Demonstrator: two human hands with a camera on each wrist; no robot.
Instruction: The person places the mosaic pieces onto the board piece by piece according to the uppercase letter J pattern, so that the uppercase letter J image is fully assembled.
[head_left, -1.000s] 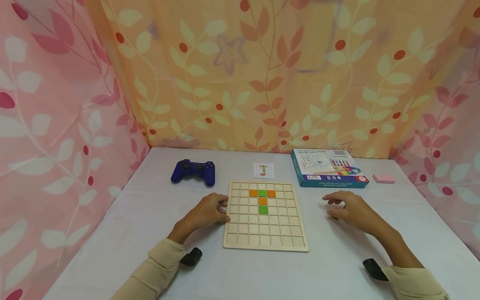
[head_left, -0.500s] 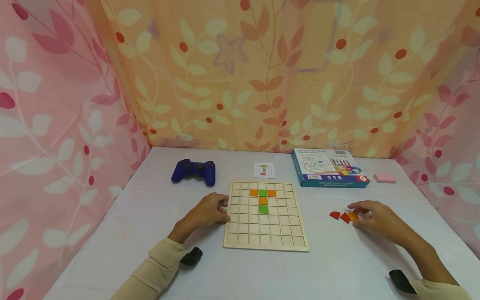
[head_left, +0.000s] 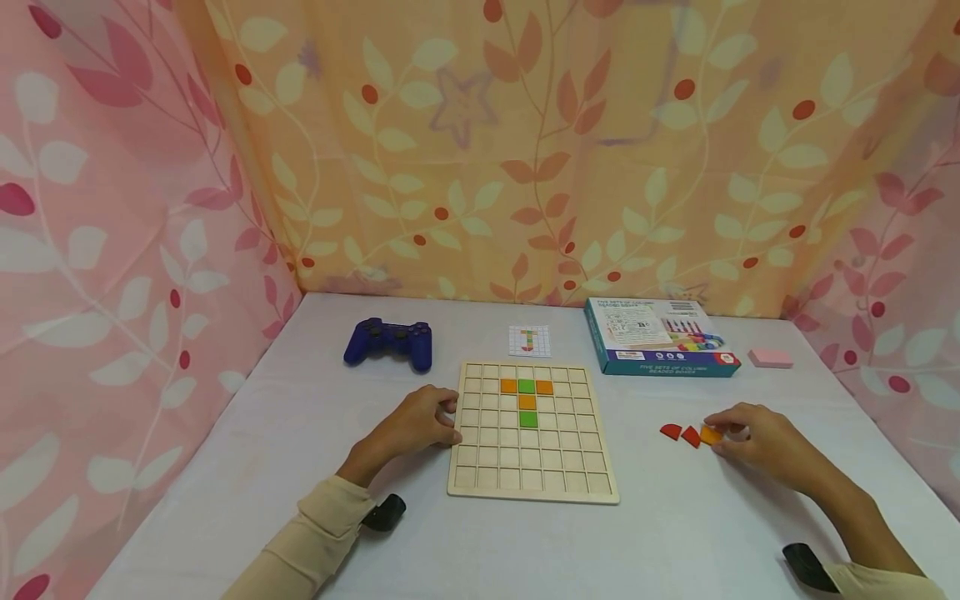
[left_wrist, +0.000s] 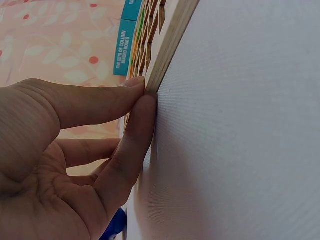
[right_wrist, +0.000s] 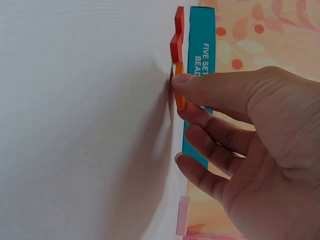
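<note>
Since a second ago the right hand [head_left: 765, 442] has moved toward the right edge of the white table [head_left: 525, 550], and two red pieces [head_left: 691, 436] with an orange tile [head_left: 710, 434] now show at its fingertips. Nearest, at the table's front edge, are beige sleeves [head_left: 300, 533] and black wrist cameras [head_left: 384, 513]. Mid-table lies a wooden grid board [head_left: 551, 457], its left edge pinched between the left hand's [head_left: 412, 423] thumb and finger. On it, orange, green and orange tiles [head_left: 527, 387] form a row, with orange then green below the middle one. Right of the board, the right hand pinches the orange tile between thumb and forefinger, just beside the red pieces. Farther back are a pink block [head_left: 770, 358] near the back right corner, a blue game controller [head_left: 388, 343] near the back left corner, and, between them, a patterned card [head_left: 529, 341] and a teal-edged box [head_left: 667, 367]. Behind the back edge hangs a leafy curtain [head_left: 480, 208].
</note>
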